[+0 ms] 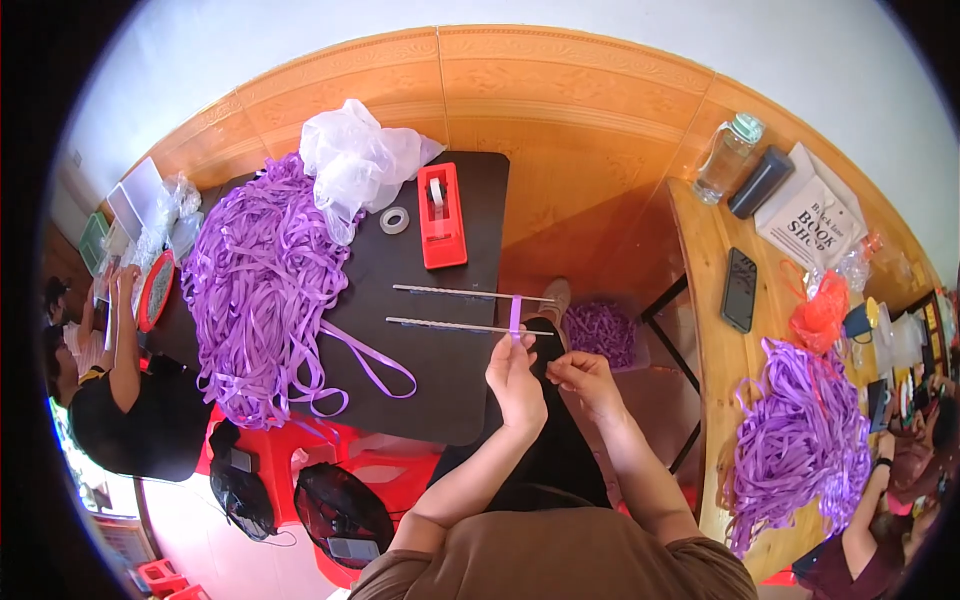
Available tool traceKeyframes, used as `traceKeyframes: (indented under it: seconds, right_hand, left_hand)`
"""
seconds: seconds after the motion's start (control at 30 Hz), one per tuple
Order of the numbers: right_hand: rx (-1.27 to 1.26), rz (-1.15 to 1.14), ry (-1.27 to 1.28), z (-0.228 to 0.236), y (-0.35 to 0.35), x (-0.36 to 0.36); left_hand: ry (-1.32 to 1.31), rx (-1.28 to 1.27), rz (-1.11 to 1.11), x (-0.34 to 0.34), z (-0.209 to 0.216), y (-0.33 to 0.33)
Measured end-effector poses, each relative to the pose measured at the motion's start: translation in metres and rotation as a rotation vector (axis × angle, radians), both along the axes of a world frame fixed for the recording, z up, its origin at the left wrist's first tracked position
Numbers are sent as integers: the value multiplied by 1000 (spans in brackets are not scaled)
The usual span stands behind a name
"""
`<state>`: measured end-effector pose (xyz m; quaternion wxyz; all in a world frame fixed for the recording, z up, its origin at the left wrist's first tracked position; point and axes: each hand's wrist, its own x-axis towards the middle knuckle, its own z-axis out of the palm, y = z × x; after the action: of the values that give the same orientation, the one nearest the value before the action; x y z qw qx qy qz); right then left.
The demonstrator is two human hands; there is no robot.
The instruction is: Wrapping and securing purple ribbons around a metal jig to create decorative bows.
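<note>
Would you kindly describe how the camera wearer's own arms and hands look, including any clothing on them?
The left hand and right hand are ungloved. Both forearms are bare, with no watch or bracelet visible. A plain brown fabric top has short sleeves.

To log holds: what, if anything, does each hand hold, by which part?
The left hand pinches the purple ribbon at its lower end, by the nearer rod. Whether the right hand holds anything is unclear.

Grip of right fingers (574,368) unclear; brown shirt (560,555) cut off below.
</note>
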<state>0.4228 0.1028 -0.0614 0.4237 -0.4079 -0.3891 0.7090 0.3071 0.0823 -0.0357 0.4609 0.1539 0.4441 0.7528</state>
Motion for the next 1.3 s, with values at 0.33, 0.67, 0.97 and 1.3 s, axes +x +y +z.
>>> traceKeyframes:
  seconds: [0.33, 0.67, 0.97, 1.3]
  right_hand:
    - [61, -72, 43, 8, -4, 5]
    - [465, -88, -338, 65, 32, -15]
    - [1005, -40, -489, 110, 159, -121]
    - [460, -7, -576, 99, 168, -179]
  left_hand:
    - [-309, -114, -369, -37, 30, -3]
    - [-389, -187, -524, -53, 51, -3]
    - [-443, -99, -628, -64, 52, -8]
    - [-462, -63, -727, -71, 57, -6]
